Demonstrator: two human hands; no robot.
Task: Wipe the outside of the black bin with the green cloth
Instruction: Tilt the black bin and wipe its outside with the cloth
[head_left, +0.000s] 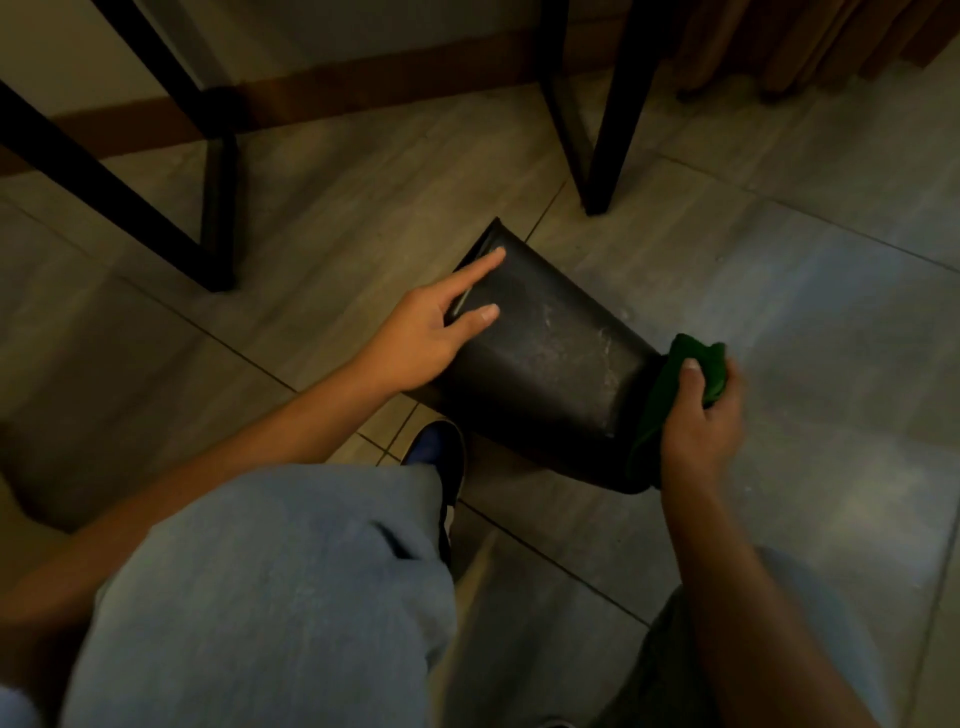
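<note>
Lying: bin (540, 358) tipped on its side on the floor (779, 260), dusty streaks facing up.
Cloth (670, 395): bunched, pressed to the bin's right end.
Right hand (701, 415): fingers curled, gripping the cloth.
Left hand (426, 332): spread, fingers straight, resting at the rim.
Risk: bin may roll or skid under wiping pressure; streaks could stay unwiped.

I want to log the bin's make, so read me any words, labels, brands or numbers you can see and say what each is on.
None readable. The bin shows only pale scuffs, no label. The cloth and the shoe show no print either.
</note>
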